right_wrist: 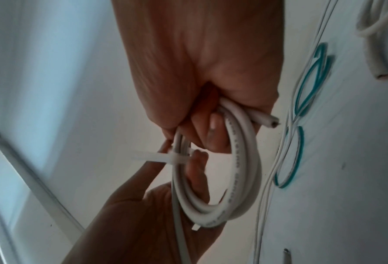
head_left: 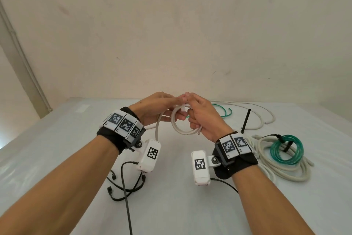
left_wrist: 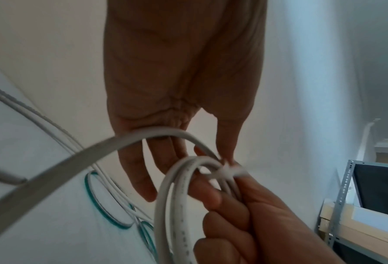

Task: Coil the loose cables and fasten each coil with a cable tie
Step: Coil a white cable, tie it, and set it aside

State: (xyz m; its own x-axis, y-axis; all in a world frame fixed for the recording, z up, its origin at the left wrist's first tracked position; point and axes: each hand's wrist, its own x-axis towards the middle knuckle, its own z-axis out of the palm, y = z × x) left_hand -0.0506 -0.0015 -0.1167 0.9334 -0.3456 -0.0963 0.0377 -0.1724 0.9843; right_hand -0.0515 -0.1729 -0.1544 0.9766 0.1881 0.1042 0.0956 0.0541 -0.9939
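Note:
A small white cable coil hangs in the air between both hands above the table. My right hand has its fingers curled through the coil and grips it; one cut end sticks out past the palm. A white cable tie wraps the top of the coil. My left hand pinches this tie between thumb and fingertip, the other fingers lying straight. The tie's strap juts out sideways. A loose tail of the cable drops from the left hand.
A green tube and white cable bundle held by a black tie lies at the right. Loose white cable and green wire lie at the back. A black tie stands upright. Thin black ties or cords lie near front left.

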